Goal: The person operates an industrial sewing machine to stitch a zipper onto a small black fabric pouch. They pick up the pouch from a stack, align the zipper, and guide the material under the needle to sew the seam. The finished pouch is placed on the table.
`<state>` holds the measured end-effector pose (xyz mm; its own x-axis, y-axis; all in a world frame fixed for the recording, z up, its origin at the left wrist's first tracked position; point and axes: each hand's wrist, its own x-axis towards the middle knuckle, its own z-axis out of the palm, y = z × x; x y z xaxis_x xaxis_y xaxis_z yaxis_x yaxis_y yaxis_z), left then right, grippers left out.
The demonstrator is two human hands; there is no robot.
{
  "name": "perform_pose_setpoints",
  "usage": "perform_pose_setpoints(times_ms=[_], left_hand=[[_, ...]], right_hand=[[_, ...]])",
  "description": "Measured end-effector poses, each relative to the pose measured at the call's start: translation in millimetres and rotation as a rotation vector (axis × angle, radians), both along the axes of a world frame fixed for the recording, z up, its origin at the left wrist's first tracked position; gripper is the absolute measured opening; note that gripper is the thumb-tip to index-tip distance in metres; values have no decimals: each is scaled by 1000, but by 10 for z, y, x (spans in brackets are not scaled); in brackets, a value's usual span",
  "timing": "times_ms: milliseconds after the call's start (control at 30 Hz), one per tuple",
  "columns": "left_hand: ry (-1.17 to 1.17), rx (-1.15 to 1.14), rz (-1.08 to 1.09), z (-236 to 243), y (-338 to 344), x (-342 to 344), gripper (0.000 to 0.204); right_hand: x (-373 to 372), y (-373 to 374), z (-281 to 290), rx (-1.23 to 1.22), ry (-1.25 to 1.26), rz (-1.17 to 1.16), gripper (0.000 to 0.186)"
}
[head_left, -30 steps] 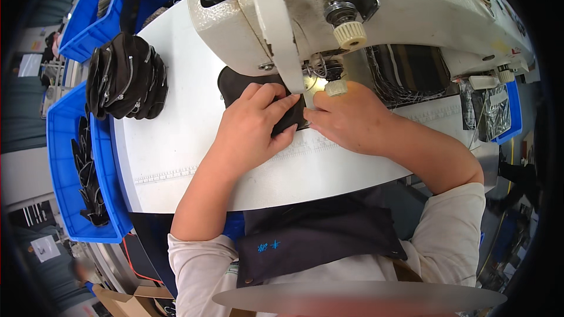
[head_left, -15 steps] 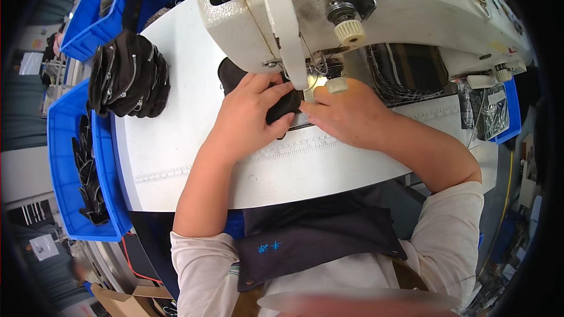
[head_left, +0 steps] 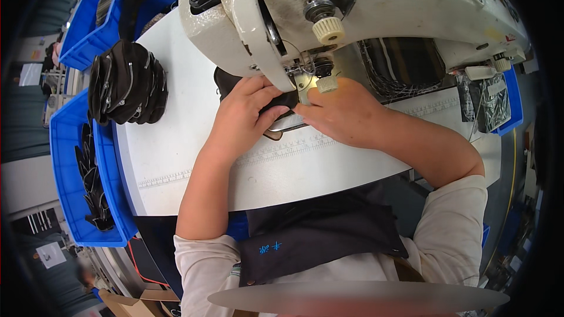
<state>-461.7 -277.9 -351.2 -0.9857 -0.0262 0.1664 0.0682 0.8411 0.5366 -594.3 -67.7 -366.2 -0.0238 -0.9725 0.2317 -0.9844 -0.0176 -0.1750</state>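
Note:
A dark brown fabric piece (head_left: 225, 84) lies at the needle area of a white sewing machine (head_left: 388, 9). My left hand (head_left: 244, 114) is closed on it, with the thumb and fingers pinching its near side. A small tan-edged flap (head_left: 272, 135) sticks out below the left thumb. My right hand (head_left: 341, 111) is on the other side of the needle, fingers drawn together at the piece's right edge, close to the lit presser foot. The hands and the machine head cover much of the piece, so its full shape is hidden.
A stack of dark zippered fabric pieces (head_left: 128, 85) stands at the table's left. Blue bins (head_left: 61, 194) hold dark strips and other parts. Behind my right hand lie dark striped panels (head_left: 405, 67). A printed ruler strip (head_left: 170, 177) crosses the white table (head_left: 158, 147). Plastic-wrapped packets (head_left: 493, 108) sit far right.
The dark piece has shifted and turned slightly under my hands, and the tan-edged flap shows more. My left thumb has moved up toward the needle. The whole view has shifted a little.

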Motion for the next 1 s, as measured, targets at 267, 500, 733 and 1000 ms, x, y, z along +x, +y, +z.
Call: perform_pose_setpoints(times_ms=[267, 500, 733, 1000], left_hand=[[51, -45, 0, -30, 1, -4, 38], [49, -64, 36, -72, -4, -52, 36], [65, -68, -4, -10, -43, -66, 30], [159, -161, 40, -87, -40, -129, 18]], right_hand=[[54, -35, 42, -40, -59, -28, 14], [35, -68, -53, -63, -26, -51, 24], [49, -63, -38, -119, -60, -37, 30], [64, -72, -51, -71, -26, -49, 36]])
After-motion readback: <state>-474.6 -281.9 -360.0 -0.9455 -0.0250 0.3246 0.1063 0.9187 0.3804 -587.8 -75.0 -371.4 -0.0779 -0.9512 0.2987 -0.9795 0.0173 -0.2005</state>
